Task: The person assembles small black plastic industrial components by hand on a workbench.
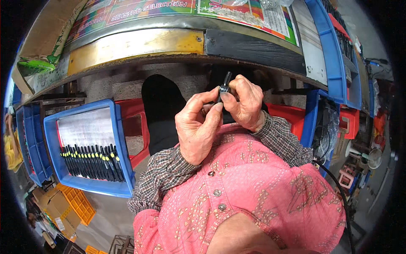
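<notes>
Both hands meet in front of my chest, just short of the bench edge, around a small black stick-shaped part with a thicker, shiny collar. My left hand pinches its lower end between thumb and fingertips. Closed on it near the collar are the thumb and bent fingers of my right hand. The narrow upper end sticks out above the fingers; the lower end is partly hidden. To my left stands a blue tray with a row of similar black sticks, each with a yellow-green spot, beside a whitish sheet.
Ahead runs a bench with a worn wood and metal edge and a colourful printed sheet. Blue bins stand at the right, above a red stool. An orange crate and a cardboard box lie lower left.
</notes>
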`<state>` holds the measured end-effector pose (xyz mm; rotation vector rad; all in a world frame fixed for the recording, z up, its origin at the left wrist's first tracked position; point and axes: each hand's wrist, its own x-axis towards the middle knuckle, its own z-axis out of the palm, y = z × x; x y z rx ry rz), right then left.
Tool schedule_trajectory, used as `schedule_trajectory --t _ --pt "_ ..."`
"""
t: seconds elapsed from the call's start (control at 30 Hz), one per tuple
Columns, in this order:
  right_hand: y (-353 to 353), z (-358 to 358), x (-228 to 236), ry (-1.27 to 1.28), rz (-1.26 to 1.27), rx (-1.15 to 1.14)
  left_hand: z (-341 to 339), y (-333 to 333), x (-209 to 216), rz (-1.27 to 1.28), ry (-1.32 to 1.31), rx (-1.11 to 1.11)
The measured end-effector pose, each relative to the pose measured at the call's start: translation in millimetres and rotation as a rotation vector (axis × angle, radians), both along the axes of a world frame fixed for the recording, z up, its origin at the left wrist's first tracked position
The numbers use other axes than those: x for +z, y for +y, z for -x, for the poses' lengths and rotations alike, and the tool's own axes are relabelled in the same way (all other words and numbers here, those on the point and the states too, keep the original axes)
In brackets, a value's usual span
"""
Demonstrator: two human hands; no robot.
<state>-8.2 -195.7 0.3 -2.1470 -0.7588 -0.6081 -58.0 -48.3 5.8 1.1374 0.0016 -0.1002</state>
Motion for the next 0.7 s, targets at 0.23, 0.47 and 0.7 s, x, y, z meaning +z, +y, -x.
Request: schedule_trajectory --t 0.23,0.47,0.7 --pt "9 -2 -2 0.016 -0.044 -0.016 -1 2 10 0.007 0.085 0.058" --pt "9 10 -6 0.149 -0.026 0.017 4 15 -9 -0.150 -0.139 0.136" --pt "26 21 1 0.211 0.027 0.169 21 39 -12 -0.332 -0.239 0.200"
